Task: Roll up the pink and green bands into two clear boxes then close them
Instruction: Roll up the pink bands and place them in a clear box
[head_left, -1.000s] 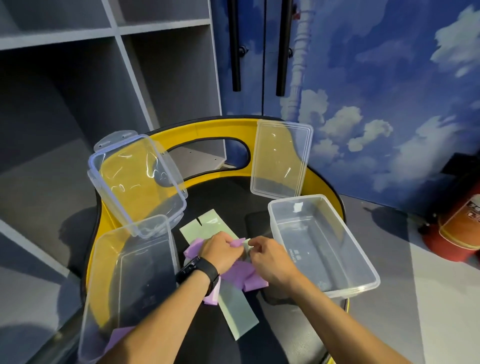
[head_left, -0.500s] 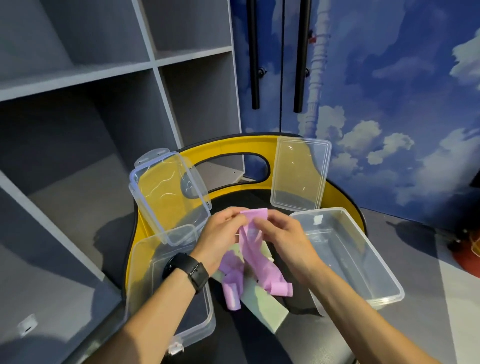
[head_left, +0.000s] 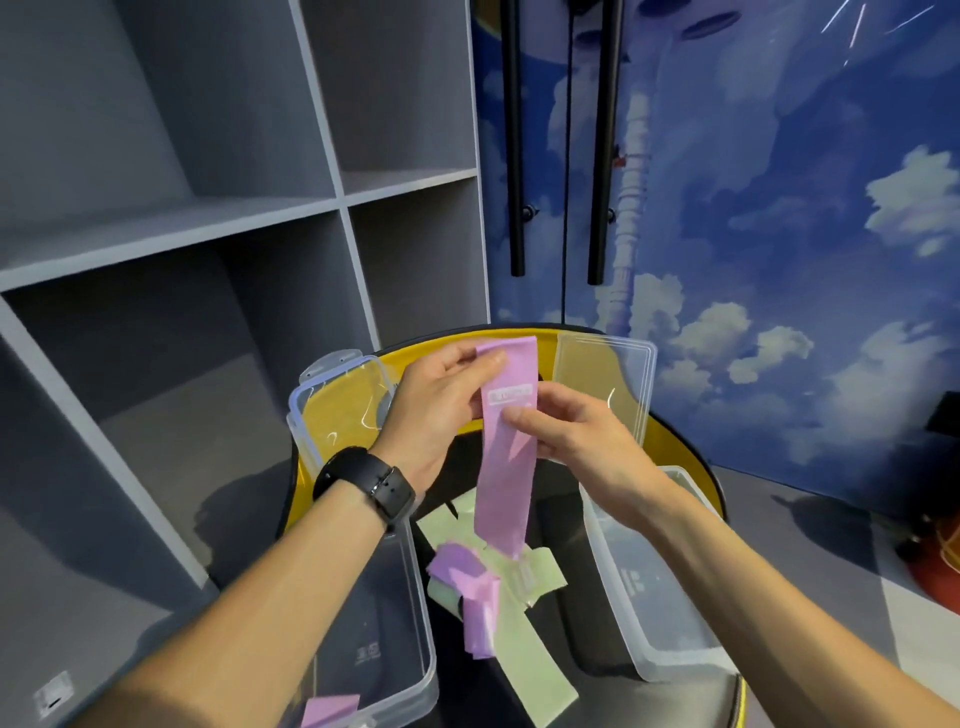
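I am working over a black seat (head_left: 561, 499) with a yellow rim, grey shelves (head_left: 208, 218) beyond my hands, a sky mural (head_left: 779, 260) to their right. My left hand (head_left: 441, 410) and right hand (head_left: 576, 441) are pinching one pink band (head_left: 506, 467), hanging lengthwise straight down. Below it are lying more pink and green bands (head_left: 524, 639). Two clear boxes (head_left: 654, 582) are flanking my grip, two lids (head_left: 605, 384) behind it.

We can read no text here. The pink band (head_left: 506, 441) carries a pale rectangular label near its top, but its print is too blurred to make out. Dark markings show through the floors of the left clear box (head_left: 410, 623) and the right clear box (head_left: 631, 613), also illegible.
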